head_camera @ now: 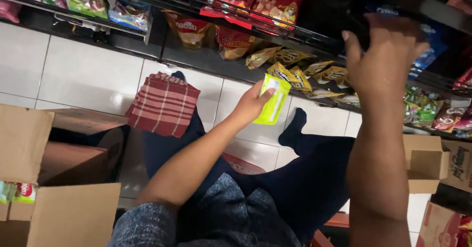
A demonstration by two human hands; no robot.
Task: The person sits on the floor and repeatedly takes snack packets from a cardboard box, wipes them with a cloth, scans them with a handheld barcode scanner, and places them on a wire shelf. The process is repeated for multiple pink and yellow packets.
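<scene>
The fingers of the left hand [250, 104] were closed around a small lime-green packet [272, 99], thumb laid across its face and the other fingers curled behind, so the packet stood nearly upright just in front of the lowest shelf [206, 60]. The right hand [383, 55] was lifted higher, fingers pressed together and bent over the edge of a dark packet [359, 21] on the upper wire rack [255, 18]; whether it truly gripped that packet or only steadied it could not be told, since the fingertips were hidden in shadow.

Judged from this, the step in hand was shelf stocking: one packet carried ready in the left hand while the right made or held room among the goods above. The next move would call for a gap in a row of matching packets, and for sliding the green one in upright without knocking its neighbours.

Yellow snack pouches [290, 75] lay along the lower shelf just beyond the green packet. The person sat on the white tiled floor [83, 75] with dark-trousered legs stretched out, a red checked cloth [163, 103] lying on the left one. An open cardboard carton [54, 178] stood at the left, smaller cartons [425, 163] at the right.
</scene>
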